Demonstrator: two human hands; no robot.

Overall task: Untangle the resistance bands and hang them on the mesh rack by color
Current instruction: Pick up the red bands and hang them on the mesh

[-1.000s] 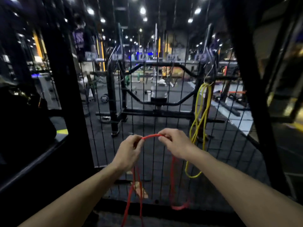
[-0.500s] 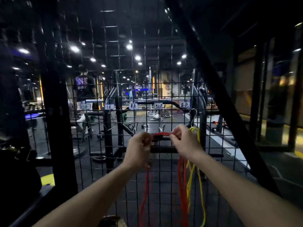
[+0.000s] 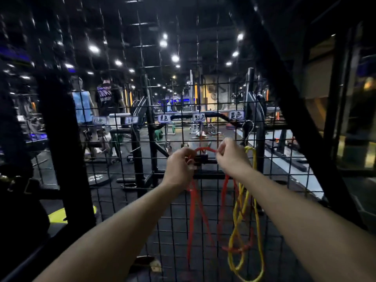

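Both my hands hold a red resistance band [image 3: 205, 149] up against the black mesh rack [image 3: 219, 200]. My left hand [image 3: 180, 166] grips its left side and my right hand [image 3: 232, 157] pinches its right side, so a short red arc spans between them. The band's long red strands hang down below my wrists. Right of it a yellow band [image 3: 247, 220] hangs from a metal hook [image 3: 249, 129] on the mesh, under a white label [image 3: 236, 115]. Another white label [image 3: 199, 117] sits on the mesh above the red arc.
More white labels [image 3: 163, 118] line the mesh to the left. A thick black slanted beam [image 3: 295, 110] crosses on the right and a black post [image 3: 61, 143] stands on the left. Behind the mesh are gym machines and two people [image 3: 107, 98].
My hands have risen along the mesh with the red band, from low down to just under the label row. The view tilted upward, and the yellow band now hangs close beside my right wrist.
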